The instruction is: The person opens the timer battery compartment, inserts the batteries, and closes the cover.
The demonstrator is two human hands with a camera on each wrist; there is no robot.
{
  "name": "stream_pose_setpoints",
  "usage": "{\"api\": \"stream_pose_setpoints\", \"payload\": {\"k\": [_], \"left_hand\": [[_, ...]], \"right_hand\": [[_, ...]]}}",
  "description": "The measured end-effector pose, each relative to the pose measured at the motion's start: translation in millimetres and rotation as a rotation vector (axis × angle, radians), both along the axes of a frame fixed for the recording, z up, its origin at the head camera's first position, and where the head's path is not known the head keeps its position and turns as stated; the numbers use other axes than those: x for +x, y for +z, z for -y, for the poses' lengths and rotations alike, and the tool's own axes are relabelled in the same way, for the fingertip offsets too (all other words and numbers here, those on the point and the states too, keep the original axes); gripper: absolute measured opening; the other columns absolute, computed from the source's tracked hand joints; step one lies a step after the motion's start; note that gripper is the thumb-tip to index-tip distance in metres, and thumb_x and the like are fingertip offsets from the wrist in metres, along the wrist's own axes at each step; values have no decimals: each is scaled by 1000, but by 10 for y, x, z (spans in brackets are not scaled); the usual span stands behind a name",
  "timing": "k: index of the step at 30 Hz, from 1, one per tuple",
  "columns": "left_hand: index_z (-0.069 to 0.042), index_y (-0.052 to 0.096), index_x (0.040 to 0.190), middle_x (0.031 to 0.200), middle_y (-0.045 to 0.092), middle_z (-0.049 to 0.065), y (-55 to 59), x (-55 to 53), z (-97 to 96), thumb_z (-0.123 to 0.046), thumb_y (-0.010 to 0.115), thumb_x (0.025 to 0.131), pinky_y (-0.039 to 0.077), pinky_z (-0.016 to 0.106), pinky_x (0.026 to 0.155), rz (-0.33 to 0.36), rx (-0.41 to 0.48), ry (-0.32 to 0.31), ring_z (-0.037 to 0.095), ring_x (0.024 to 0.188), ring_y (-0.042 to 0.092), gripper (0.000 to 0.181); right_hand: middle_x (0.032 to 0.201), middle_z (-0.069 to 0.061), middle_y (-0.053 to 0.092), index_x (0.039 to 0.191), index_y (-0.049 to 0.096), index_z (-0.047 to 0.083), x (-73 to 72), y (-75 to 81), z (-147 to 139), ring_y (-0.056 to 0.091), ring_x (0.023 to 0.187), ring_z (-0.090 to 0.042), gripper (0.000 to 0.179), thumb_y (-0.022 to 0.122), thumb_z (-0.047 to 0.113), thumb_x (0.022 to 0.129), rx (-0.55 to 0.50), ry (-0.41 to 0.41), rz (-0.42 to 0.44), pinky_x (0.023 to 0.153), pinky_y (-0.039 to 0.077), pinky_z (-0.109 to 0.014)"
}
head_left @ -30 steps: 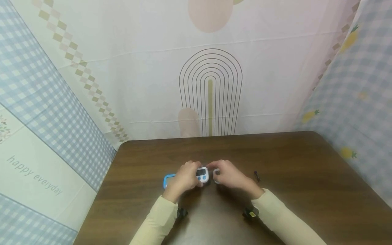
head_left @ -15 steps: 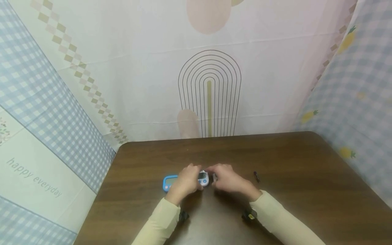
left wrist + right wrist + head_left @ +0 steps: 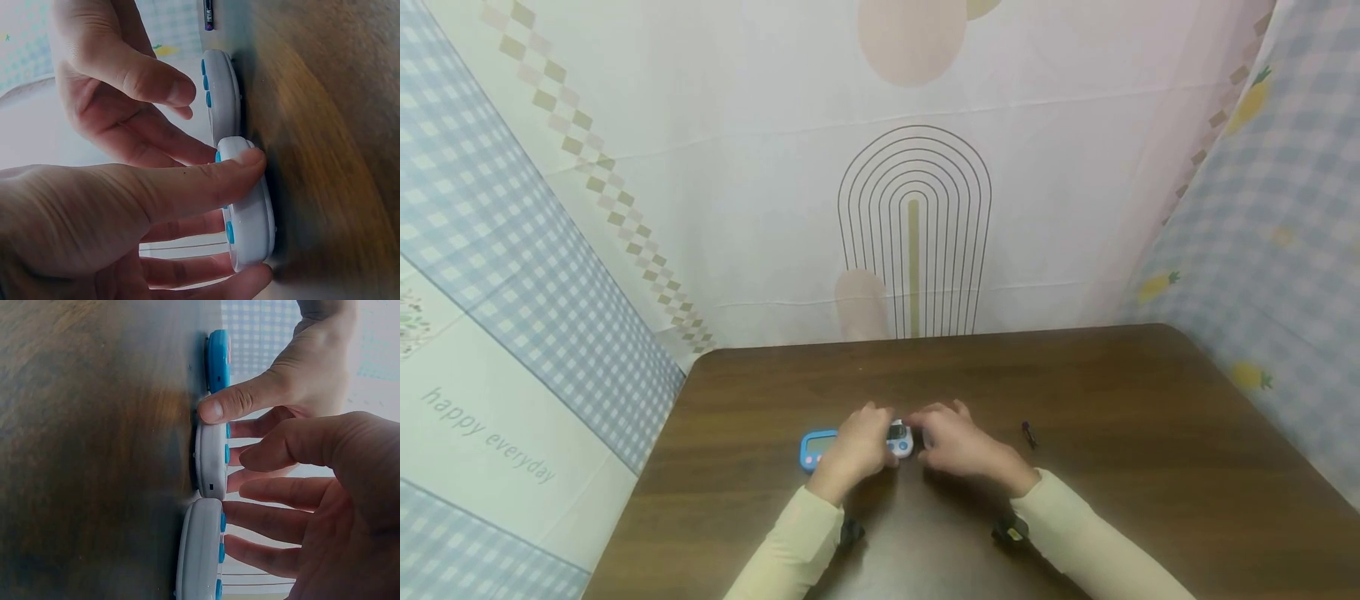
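My left hand (image 3: 861, 443) grips a white digital timer (image 3: 251, 219) with blue buttons, its thumb on the near edge and fingers at the far side. The timer lies low over the brown table. Right beside it, end to end, stands a second white timer (image 3: 201, 550) with blue buttons, mostly hidden in the head view under my right hand (image 3: 958, 442). That hand's fingers reach loosely over the second timer's face, fingertips right at it, and its thumb (image 3: 269, 453) is off the timer.
A blue timer (image 3: 814, 450) with pink buttons lies left of my left hand, partly covered by it. To the right of my right hand is a small dark stick (image 3: 1028, 434) with white lettering. Patterned cloths (image 3: 775, 208) hang behind and beside the table (image 3: 1120, 467).
The left hand has shifted slightly over its white timer, covering more of it and baring more of the blue timer. The right hand now hides more of the second white timer.
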State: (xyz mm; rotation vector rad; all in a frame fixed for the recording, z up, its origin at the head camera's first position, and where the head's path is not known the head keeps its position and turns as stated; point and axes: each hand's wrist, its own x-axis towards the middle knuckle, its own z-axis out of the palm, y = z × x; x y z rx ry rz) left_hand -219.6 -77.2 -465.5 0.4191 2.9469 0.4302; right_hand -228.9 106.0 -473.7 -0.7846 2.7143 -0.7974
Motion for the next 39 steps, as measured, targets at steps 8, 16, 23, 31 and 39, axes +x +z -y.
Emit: {"api": "stream_pose_setpoints", "payload": {"k": [8,16,23,31,39], "left_hand": [[-11,70,130,113,71,13,56,-1,-8,-38,100,69,60,48,76,-67,-110,-15,33,103,67,73],[-12,70,132,110,72,11,114,-6,139,-41,98,72,57,47,71,-82,-60,4,32,99,67,72],[-9,70,123,109,73,13,132,-7,313,-47,90,81,59,54,80,-56,-51,59,36,100,69,60],[-7,69,122,116,71,19,180,-24,505,-42,94,77,58,61,88,36,-57,92,43,109,66,62],[-5,70,125,121,72,21,173,-37,545,-31,100,68,59,61,92,86,-82,109,45,112,68,70]], "right_hand": [[137,-14,70,133,70,5,3,24,-18,53,140,-39,53,83,8,83,24,-4,-44,119,10,-85],[134,-16,71,132,70,4,24,68,-41,54,138,-40,52,85,11,83,2,-26,-96,118,12,-85],[137,-12,70,140,66,7,10,90,-74,55,138,-39,57,85,17,88,-3,-27,-97,119,10,-85],[138,-9,70,141,65,9,-15,141,-106,56,138,-36,57,85,19,89,-23,-38,-88,120,8,-84],[138,-9,70,142,65,10,-14,143,-110,56,138,-35,58,86,20,89,-21,-52,-82,120,8,-83]]}}
